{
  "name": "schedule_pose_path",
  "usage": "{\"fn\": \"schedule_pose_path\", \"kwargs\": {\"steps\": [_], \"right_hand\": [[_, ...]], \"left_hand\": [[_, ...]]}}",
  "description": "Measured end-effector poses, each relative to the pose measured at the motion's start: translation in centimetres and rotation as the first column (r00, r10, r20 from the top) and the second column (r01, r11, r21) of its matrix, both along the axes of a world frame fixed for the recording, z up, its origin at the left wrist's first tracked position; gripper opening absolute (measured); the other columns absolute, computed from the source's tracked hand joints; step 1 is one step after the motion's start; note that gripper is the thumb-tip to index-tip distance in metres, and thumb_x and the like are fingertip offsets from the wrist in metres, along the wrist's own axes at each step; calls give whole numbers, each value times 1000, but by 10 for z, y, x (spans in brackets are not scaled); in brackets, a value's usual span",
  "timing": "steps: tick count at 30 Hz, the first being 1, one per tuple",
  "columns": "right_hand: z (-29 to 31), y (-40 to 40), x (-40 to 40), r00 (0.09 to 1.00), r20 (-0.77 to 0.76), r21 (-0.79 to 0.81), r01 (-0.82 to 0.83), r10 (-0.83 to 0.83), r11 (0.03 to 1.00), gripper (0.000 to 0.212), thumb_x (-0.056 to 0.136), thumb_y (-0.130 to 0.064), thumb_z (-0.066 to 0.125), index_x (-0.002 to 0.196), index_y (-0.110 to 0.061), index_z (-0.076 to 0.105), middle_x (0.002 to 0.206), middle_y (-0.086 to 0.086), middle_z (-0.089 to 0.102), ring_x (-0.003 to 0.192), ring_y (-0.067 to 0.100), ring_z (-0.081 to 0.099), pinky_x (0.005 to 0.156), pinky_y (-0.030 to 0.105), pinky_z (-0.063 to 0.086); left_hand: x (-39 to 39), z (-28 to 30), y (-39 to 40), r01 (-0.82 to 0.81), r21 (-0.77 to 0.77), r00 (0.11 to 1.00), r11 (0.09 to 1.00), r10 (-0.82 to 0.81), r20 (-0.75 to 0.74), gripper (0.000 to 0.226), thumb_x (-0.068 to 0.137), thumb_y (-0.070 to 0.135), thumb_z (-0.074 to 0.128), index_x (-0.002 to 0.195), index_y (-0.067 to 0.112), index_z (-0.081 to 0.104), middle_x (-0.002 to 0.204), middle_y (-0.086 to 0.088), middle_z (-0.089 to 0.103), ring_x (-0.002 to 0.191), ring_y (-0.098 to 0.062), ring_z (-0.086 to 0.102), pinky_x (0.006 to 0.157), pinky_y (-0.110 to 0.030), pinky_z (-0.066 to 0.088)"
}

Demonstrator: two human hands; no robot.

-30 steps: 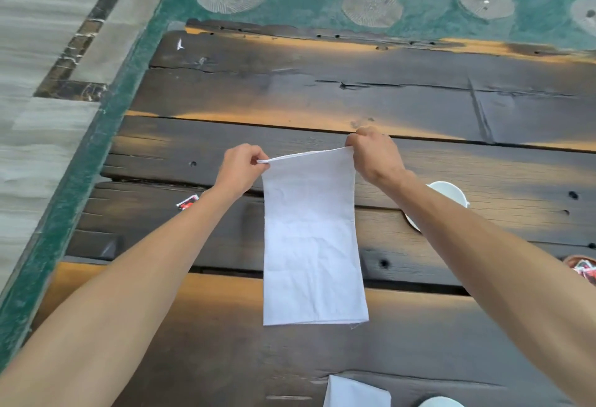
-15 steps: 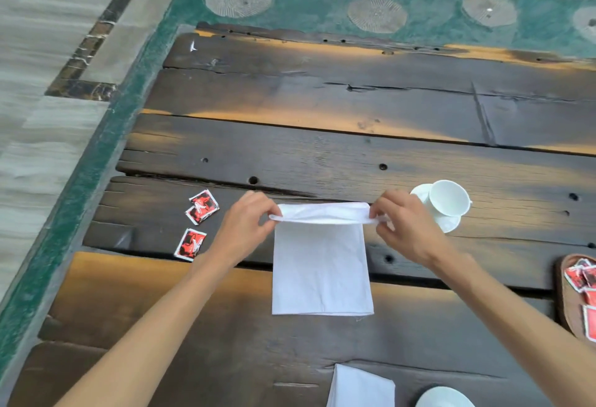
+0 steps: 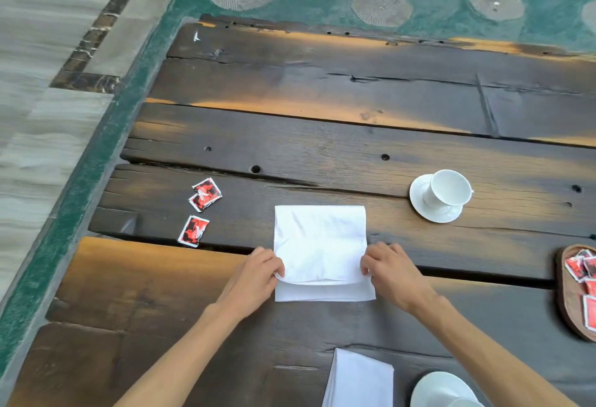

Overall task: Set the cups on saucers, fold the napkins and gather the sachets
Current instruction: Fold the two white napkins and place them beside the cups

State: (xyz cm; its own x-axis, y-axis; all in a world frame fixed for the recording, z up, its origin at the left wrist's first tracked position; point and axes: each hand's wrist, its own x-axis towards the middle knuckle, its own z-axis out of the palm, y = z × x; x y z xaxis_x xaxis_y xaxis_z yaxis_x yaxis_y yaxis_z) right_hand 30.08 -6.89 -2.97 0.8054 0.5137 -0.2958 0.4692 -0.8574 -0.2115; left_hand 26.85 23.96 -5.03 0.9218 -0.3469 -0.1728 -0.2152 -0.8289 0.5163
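Note:
A white napkin lies on the dark wooden table, folded over towards me. My left hand pinches the left corner of its upper layer and my right hand pinches the right corner, just short of the near edge. A white cup stands tilted on a white saucer to the right. Three red sachets lie loose to the left. A wooden tray at the right edge holds several more sachets. Another folded napkin lies near me.
A second white cup and saucer sit at the bottom edge, partly cut off. The table's left edge borders a green strip and pale tiled floor. Round discs lie beyond the far edge.
Both hands have drawn the napkin's far edge back towards me and down, folding the long strip in half. The loose sachets and the cup have come into view.

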Motion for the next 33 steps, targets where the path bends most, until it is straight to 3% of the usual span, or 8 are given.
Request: {"fn": "schedule_pose_path", "kwargs": {"steps": [6, 11, 16, 22, 25, 28, 30, 33], "right_hand": [[-15, -2, -9, 998, -37, -108, -50, 46, 993, 31, 62, 5, 60, 79, -21, 62, 84, -5, 59, 81, 21, 57, 71, 32, 42], [-16, -10, -19, 999, -17, -93, -47, 46, 995, 33, 53, 2, 69, 72, -24, 61, 77, -9, 58, 73, 17, 58, 64, 29, 45], [-17, -20, -22, 1000, 3, -25, 6, -6, 1000, 33, 50, 1, 71, 72, -21, 60, 78, -7, 57, 72, 19, 58, 61, 29, 46], [-28, -31, -31, 989, -145, -40, -19, 13, 999, 21, 73, -4, 48, 88, -14, 59, 101, 2, 54, 94, 25, 51, 78, 36, 46], [-28, -35, -32, 991, -127, -41, -51, 46, 998, 27, 68, -3, 46, 87, -16, 60, 102, 0, 54, 93, 24, 50, 78, 35, 46], [-27, -37, -37, 993, -107, -51, -52, 47, 997, 29, 62, -2, 47, 82, -18, 61, 99, -2, 55, 90, 23, 53, 73, 31, 43], [-29, -39, -38, 991, -132, -59, -32, 24, 998, 30, 65, -4, 45, 83, -20, 63, 101, -5, 54, 95, 21, 53, 76, 29, 41], [-30, -41, -30, 966, -233, 22, 122, -113, 992, 29, 75, -7, 43, 87, -19, 67, 102, -6, 55, 101, 16, 51, 85, 28, 42]], "left_hand": [[-17, -21, -10, -41, 16, 996, 999, 42, -80, 14, 84, 8, 59, 87, 21, 61, 96, 9, 57, 95, -7, 47, 72, -17, 35], [-34, -27, -13, -71, -7, 987, 997, 69, -142, 10, 91, 17, 56, 92, 27, 58, 98, 21, 46, 94, 4, 41, 76, -10, 36], [-46, -24, -18, -130, -89, 986, 988, 119, -115, 12, 89, 14, 57, 90, 27, 56, 95, 21, 47, 90, 4, 45, 75, -13, 42], [-70, -40, -28, -11, -9, 996, 1000, 10, -94, 10, 86, 21, 61, 90, 28, 56, 103, 16, 48, 99, -2, 44, 76, -18, 43], [-74, -45, -29, 3, 16, 996, 1000, -2, -86, 8, 83, 29, 63, 89, 30, 58, 106, 15, 49, 102, -5, 42, 83, -20, 40], [-76, -48, -29, 3, 31, 990, 1000, 2, -144, 18, 85, 51, 55, 92, 35, 60, 109, 23, 44, 106, 0, 35, 91, -17, 31], [-75, -46, -30, -15, 12, 981, 1000, 17, -193, 29, 88, 58, 47, 90, 34, 63, 102, 26, 44, 102, 4, 34, 89, -16, 29], [-59, -36, -29, -148, -101, 948, 984, 112, -297, 24, 94, 46, 51, 77, 32, 62, 87, 22, 53, 91, 5, 44, 81, -21, 40]]}}
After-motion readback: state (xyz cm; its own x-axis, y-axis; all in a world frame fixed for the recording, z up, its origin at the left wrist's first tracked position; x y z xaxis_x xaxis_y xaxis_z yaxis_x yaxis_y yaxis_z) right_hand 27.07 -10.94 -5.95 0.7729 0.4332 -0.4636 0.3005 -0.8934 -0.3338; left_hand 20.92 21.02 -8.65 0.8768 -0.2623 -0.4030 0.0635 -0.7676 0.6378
